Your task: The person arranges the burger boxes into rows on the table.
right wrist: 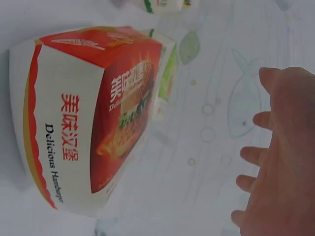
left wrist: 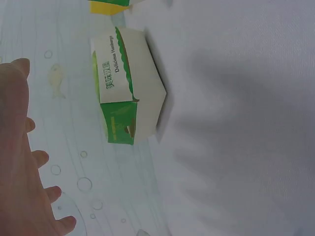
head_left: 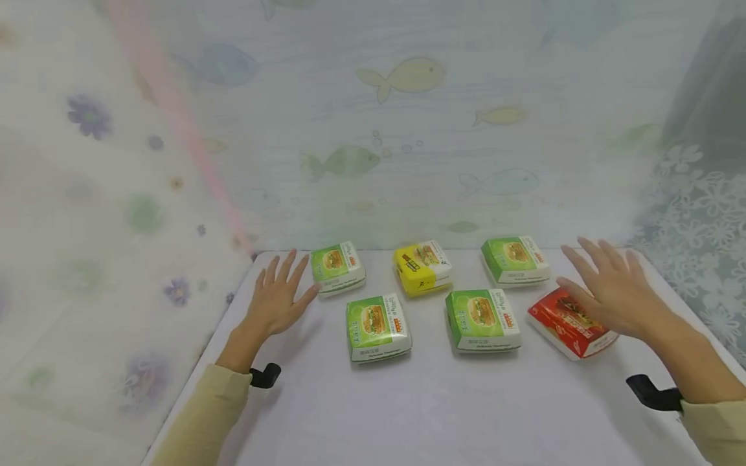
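My left hand (head_left: 274, 302) is held over the left side of the white table, fingers spread and holding nothing. Nearest to it is a green burger box (head_left: 338, 268) at the back left, which the left wrist view shows from the side, a green and white carton (left wrist: 120, 86). On the other side, my right hand (head_left: 612, 288) hovers with spread fingers and nothing in it. It overlaps a red burger box (head_left: 574, 322) in the head view. From the right wrist, the red box (right wrist: 98, 118) shows beside the raised fingers, with a gap between.
A yellow burger box (head_left: 423, 268) and a green one (head_left: 515, 261) stand along the table's back. Two more green boxes, one left of centre (head_left: 379, 328) and one right of it (head_left: 483, 321), sit nearer. Behind the white table (head_left: 431, 414) hangs a fish-patterned curtain (head_left: 408, 162).
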Demonstrator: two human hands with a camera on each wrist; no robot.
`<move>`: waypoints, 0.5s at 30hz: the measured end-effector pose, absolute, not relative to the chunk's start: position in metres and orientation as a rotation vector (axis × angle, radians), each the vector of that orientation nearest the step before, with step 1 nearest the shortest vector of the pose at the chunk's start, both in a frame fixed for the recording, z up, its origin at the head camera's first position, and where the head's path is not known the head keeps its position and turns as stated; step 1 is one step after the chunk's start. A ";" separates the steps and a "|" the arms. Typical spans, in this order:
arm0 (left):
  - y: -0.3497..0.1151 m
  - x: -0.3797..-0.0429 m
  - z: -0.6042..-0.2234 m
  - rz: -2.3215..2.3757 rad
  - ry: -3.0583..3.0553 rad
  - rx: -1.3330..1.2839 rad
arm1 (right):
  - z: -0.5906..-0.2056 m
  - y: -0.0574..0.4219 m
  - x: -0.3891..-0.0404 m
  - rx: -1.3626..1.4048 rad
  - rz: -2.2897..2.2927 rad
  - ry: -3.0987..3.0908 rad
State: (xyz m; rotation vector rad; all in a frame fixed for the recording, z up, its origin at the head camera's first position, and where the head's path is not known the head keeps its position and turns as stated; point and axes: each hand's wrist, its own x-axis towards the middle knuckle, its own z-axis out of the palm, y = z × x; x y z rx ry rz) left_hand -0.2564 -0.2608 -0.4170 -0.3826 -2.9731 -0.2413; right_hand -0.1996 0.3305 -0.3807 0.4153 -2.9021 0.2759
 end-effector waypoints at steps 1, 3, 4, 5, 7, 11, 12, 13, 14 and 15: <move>-0.260 -0.256 -0.417 -0.255 -2.973 -0.381 | -0.380 0.328 -0.200 0.424 0.283 -2.903; -0.259 -0.255 -0.418 -0.293 -2.969 -0.379 | -0.379 0.324 -0.202 0.436 0.301 -2.916; -0.259 -0.255 -0.418 -0.313 -2.965 -0.377 | -0.378 0.321 -0.203 0.439 0.313 -2.922; -0.258 -0.254 -0.419 -0.331 -2.958 -0.376 | -0.377 0.319 -0.203 0.444 0.322 -2.927; -0.258 -0.253 -0.420 -0.363 -2.943 -0.381 | -0.376 0.314 -0.204 0.460 0.336 -2.933; -0.256 -0.252 -0.423 -0.396 -2.910 -0.398 | -0.374 0.304 -0.204 0.486 0.361 -2.932; -0.256 -0.251 -0.423 -0.397 -2.904 -0.398 | -0.374 0.302 -0.204 0.494 0.366 -2.931; -0.256 -0.251 -0.424 -0.400 -2.897 -0.397 | -0.374 0.300 -0.205 0.503 0.369 -2.928; -0.256 -0.250 -0.424 -0.408 -2.893 -0.394 | -0.374 0.297 -0.205 0.508 0.372 -2.927; -0.256 -0.249 -0.424 -0.418 -2.887 -0.392 | -0.374 0.295 -0.206 0.512 0.375 -2.930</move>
